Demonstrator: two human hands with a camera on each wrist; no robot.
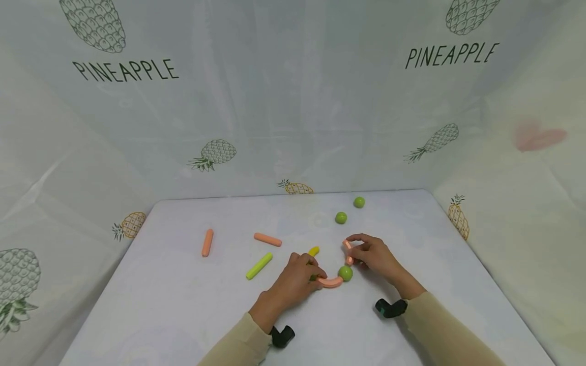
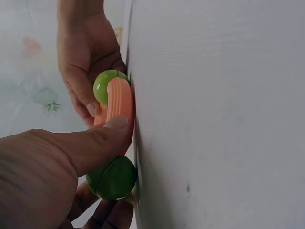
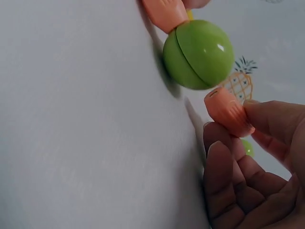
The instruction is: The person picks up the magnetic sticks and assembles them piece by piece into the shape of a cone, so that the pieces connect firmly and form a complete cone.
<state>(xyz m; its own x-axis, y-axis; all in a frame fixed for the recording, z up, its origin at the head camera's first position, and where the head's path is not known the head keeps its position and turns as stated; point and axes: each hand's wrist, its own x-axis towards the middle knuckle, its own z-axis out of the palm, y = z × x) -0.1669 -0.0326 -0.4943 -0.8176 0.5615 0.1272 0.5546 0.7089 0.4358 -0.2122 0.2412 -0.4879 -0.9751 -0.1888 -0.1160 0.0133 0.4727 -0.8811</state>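
Note:
My left hand (image 1: 295, 280) pinches one end of a curved orange rod (image 1: 330, 282), its thumb lying along the rod. A green ball (image 2: 112, 178) joins that end, close against my left fingers. At the rod's other end sits another green ball (image 1: 345, 273), low over the white surface. Between thumb and fingers, my right hand (image 1: 373, 256) pinches a second curved orange rod (image 3: 226, 112). One end of it points at this ball, with a narrow gap seen in the right wrist view. Beyond my left fingers a yellow rod (image 1: 314, 251) shows in part.
On the white tabletop (image 1: 183, 315), a straight lime rod (image 1: 259, 266) and two straight orange rods (image 1: 207, 243) (image 1: 267, 239) lie to the left. Two loose green balls (image 1: 341, 217) (image 1: 359, 202) are at the back. A pineapple-print cloth (image 1: 293, 101) hangs behind the table.

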